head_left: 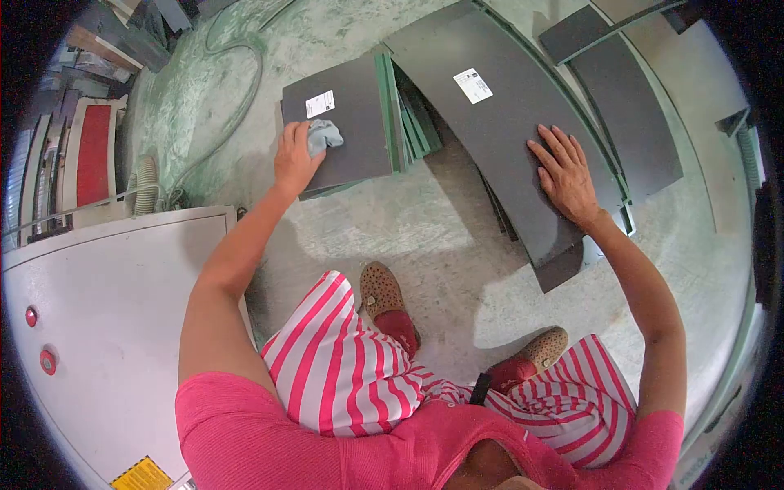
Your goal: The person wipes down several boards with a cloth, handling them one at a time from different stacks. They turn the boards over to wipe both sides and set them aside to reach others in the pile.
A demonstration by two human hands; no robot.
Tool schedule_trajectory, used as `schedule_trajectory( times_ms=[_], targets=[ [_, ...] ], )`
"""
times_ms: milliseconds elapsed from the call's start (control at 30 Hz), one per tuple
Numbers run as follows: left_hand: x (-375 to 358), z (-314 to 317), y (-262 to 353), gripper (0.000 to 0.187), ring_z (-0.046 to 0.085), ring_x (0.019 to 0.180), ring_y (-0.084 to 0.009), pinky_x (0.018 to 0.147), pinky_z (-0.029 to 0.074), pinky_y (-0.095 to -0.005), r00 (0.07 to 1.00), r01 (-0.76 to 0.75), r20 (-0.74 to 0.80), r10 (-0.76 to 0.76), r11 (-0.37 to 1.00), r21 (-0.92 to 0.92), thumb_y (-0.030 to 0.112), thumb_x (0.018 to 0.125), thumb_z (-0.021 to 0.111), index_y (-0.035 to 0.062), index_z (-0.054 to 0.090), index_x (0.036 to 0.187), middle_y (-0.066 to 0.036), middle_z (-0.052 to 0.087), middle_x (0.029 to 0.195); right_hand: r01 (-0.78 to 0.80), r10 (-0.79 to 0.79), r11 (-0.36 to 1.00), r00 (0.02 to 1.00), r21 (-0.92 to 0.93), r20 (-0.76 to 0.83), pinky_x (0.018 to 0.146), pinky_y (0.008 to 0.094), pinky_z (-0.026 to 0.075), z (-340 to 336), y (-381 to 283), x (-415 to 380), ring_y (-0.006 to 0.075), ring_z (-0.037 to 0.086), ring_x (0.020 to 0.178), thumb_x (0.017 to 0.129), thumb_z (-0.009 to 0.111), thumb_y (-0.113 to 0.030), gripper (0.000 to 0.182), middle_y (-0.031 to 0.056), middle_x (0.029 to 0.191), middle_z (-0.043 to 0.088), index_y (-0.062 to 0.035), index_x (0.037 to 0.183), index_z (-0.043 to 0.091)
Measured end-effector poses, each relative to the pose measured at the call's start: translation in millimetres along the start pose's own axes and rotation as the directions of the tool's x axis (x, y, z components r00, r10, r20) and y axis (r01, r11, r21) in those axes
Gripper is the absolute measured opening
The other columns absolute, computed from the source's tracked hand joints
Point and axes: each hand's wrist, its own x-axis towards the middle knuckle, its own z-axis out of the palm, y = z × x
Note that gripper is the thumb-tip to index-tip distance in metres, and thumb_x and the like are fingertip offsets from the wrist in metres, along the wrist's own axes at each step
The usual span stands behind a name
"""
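Note:
My left hand (297,156) is closed on a crumpled grey-blue cloth (324,137), which it holds at the left side of a stack of dark grey panels (355,151) with green edges. A white label (320,104) is stuck on that stack's top panel, just above the cloth. My right hand (565,175) lies flat, fingers spread, on a larger dark grey panel (490,131) to the right. Another white label (473,86) sits on this panel's upper part. Beneath it, the edges of more panels show.
To the left stands a white machine cabinet (122,278) with red buttons. A hose (245,110) runs across the floor behind it. Further dark panels (629,122) lie at the right. Boards and a red strip (95,155) stand at the far left.

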Motion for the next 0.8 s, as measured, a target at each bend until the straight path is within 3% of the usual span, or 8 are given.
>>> schedule_trajectory(
  times_ms=[200, 400, 567, 633, 800],
  targets=[
    [70.0, 25.6, -15.5, 0.051, 0.051, 0.1, -0.0397, 0.084, 0.046, -0.0458, 0.976, 0.186, -0.14, -0.168, 0.974, 0.126, 0.023, 0.075, 0.073, 0.0048, 0.049, 0.117, -0.019, 0.049, 0.11, 0.0, 0.0, 1.0, 1.0, 0.011, 0.001, 0.115, 0.0454, 0.02, 3.2, 3.1, 0.6, 0.0267, 0.029, 0.137, 0.087, 0.056, -0.014, 0.048, 0.0062, 0.146, 0.035, -0.0168, 0.134, 0.046],
    [105.5, 35.0, 21.9, 0.048, 0.052, 0.1, -0.0429, 0.079, 0.049, -0.0494, 0.968, 0.243, -0.109, -0.228, 0.959, 0.143, 0.029, 0.079, 0.069, 0.0045, 0.048, 0.115, -0.022, 0.049, 0.112, 0.014, -0.014, 1.0, 1.0, 0.019, -0.006, 0.115, 0.0459, 0.019, 5.4, 3.9, 1.6, 0.027, 0.028, 0.137, 0.087, 0.056, -0.015, 0.049, 0.0064, 0.147, 0.034, -0.0168, 0.135, 0.046],
    [53.9, 19.7, 52.9, 0.056, 0.05, 0.106, -0.04, 0.085, 0.047, -0.0469, 0.996, 0.087, -0.018, -0.086, 0.995, 0.057, 0.023, 0.075, 0.071, 0.0065, 0.045, 0.123, -0.019, 0.047, 0.116, 0.024, -0.024, 1.0, 1.0, 0.018, -0.016, 0.114, 0.046, 0.02, 6.6, 5.0, -0.6, 0.0272, 0.028, 0.137, 0.087, 0.056, -0.015, 0.048, 0.0064, 0.147, 0.034, -0.0161, 0.134, 0.046],
    [29.0, 9.8, 60.1, 0.064, 0.048, 0.109, -0.0383, 0.089, 0.045, -0.0449, 0.997, -0.052, 0.061, 0.054, 0.998, -0.033, 0.018, 0.07, 0.074, 0.0073, 0.044, 0.126, -0.017, 0.046, 0.117, 0.021, -0.021, 1.0, 1.0, 0.014, -0.015, 0.114, 0.046, 0.02, 5.4, 4.4, -0.6, 0.0274, 0.029, 0.137, 0.087, 0.056, -0.015, 0.048, 0.0066, 0.147, 0.034, -0.0159, 0.134, 0.046],
    [23.7, 7.4, 60.5, 0.066, 0.049, 0.105, -0.0378, 0.089, 0.045, -0.044, 0.991, -0.129, 0.036, 0.131, 0.99, -0.048, 0.017, 0.067, 0.078, 0.0074, 0.045, 0.123, -0.016, 0.046, 0.115, 0.018, -0.017, 1.0, 1.0, 0.009, -0.007, 0.114, 0.0455, 0.021, 1.4, 1.6, 0.5, 0.0277, 0.029, 0.136, 0.087, 0.056, -0.014, 0.048, 0.0071, 0.146, 0.035, -0.0157, 0.134, 0.047]
  ],
)
